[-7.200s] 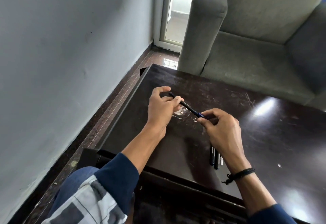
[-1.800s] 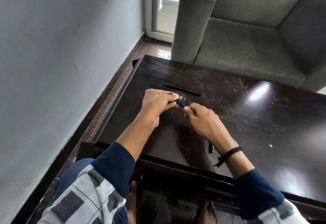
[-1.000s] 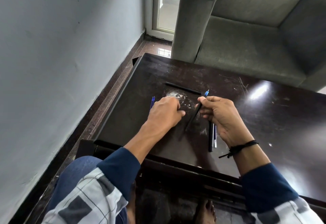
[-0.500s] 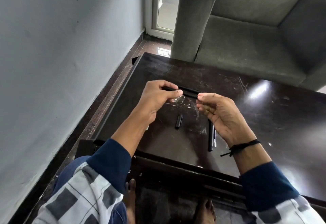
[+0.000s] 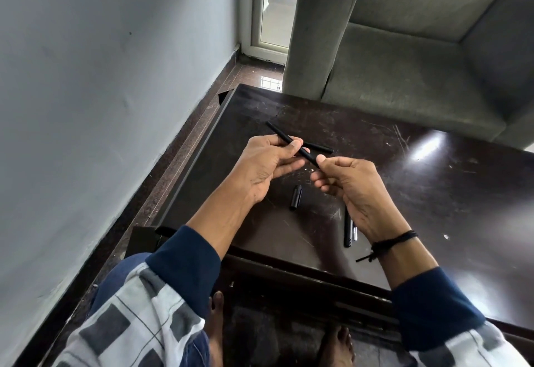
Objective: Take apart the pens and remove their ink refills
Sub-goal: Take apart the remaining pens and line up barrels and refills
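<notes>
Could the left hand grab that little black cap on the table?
Probably yes, once free: the cap lies uncovered just below the left hand, but that hand and the right hand both grip a pen now.

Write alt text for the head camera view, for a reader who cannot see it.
Left hand and right hand hold one black pen above a dark table. A short black piece, a black tube and more pens lie on it.

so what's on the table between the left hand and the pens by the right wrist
A short black pen piece lies there, touching neither the left hand nor the pens, as the head view shows.
</notes>
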The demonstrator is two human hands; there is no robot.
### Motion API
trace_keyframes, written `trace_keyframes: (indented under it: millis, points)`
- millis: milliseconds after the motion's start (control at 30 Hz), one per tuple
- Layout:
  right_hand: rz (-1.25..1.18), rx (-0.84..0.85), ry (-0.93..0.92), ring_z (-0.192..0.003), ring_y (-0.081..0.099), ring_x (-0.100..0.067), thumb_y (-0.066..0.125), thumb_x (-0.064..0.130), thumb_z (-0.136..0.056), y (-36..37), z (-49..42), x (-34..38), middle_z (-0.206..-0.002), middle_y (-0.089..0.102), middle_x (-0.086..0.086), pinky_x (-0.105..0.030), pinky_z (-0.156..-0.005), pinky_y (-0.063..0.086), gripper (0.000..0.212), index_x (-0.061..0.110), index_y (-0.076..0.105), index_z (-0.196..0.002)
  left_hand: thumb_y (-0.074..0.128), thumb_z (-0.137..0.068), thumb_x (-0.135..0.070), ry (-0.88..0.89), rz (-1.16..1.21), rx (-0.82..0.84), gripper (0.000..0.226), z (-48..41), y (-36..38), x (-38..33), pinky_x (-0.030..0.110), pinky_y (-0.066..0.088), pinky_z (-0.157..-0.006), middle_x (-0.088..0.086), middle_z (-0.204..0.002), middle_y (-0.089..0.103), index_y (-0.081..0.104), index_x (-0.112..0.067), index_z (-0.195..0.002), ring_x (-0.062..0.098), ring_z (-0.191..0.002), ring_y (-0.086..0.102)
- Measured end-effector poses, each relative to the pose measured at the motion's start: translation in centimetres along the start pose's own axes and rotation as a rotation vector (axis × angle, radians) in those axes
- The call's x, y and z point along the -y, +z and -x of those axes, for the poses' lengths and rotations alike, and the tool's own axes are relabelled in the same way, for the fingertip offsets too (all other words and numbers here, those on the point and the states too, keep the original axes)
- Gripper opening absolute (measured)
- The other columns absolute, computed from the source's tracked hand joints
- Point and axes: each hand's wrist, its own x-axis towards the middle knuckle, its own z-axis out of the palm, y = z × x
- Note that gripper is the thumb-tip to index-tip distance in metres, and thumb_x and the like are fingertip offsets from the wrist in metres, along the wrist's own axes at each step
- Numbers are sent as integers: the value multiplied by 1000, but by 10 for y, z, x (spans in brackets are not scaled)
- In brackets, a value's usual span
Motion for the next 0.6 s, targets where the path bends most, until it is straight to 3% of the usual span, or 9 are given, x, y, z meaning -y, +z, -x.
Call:
trace_keyframes:
  millis: [300,600]
  points:
    - [151,-146,-107,-49,55,-8,72,11,-94,10,-2,-10,-57,65,-3,-17,-50,45,22,8,68,-72,69,-91,0,7,-32,-75,8,-2,4,6,24,62,-69,18,-91,73,72,7,-96,20,-79,73]
    - [130,-108,-189,-61,64,-11,77,18,-91,8,-2,-9,-71,73,-8,-20,-61,54,13,7,73,-85,70,-90,-1,2,-9,-105,7,-3,1,4,25,61,-69,19,-92,74,72,6,-93,20,-78,75]
